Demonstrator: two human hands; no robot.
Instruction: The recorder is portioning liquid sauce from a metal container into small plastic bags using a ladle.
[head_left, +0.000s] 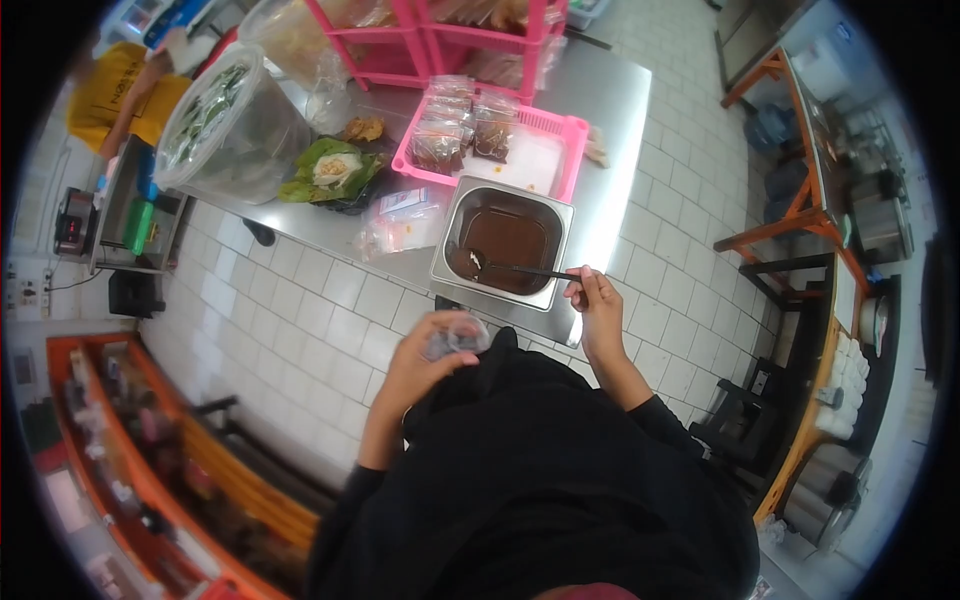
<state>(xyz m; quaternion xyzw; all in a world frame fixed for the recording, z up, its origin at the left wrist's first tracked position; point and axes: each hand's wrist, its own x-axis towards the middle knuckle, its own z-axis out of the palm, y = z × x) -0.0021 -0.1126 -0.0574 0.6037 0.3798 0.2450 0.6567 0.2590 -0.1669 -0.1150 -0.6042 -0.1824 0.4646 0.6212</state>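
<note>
My left hand (424, 356) grips a small clear plastic cup (459, 337), held in front of my body, short of the table edge. In my right hand (595, 300) is the black handle of a ladle (525, 268). The ladle's bowl lies at the left side of a rectangular steel food pan (555, 296). Dark brown sauce (517, 232) lies in the pan, which stands at the table's near corner. Left of the pan are flat clear plastic bags (397, 229). Behind it, a pink basket (576, 142) holds several sealed bags of brown sauce (439, 142).
A pink rack (420, 79) with packed bags stands on the steel table (611, 97). To the left are food on a green leaf (300, 176) and a clear plastic tub (240, 142). A person in a yellow top (131, 90) is at far left. Orange-edged shelving (172, 435) flanks me.
</note>
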